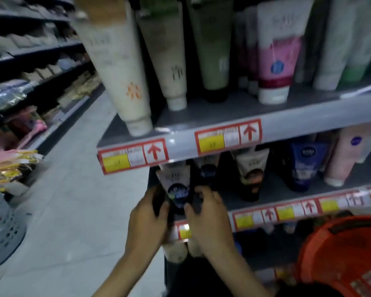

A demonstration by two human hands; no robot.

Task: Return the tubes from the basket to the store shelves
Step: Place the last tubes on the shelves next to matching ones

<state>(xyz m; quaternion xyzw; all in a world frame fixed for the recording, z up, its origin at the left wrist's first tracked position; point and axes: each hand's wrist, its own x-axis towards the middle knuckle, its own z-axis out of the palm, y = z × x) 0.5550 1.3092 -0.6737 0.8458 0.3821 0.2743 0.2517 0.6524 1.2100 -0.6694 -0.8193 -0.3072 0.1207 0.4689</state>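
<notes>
A pale tube with a dark blue label (177, 189) stands cap-down at the left end of the middle shelf (272, 197). My left hand (147, 219) grips its left side and my right hand (206, 217) its right side, fingers wrapped round the dark cap end. More tubes (250, 174) stand behind and to the right on the same shelf. The orange basket (338, 254) sits at the lower right; its contents are hidden.
The upper shelf (223, 116) holds several upright white, green and pink tubes. Price labels with red arrows line the shelf edges. An aisle floor (73, 189) runs left, with stocked shelves (30, 61) beyond and a grey perforated bin (2, 228) at the left edge.
</notes>
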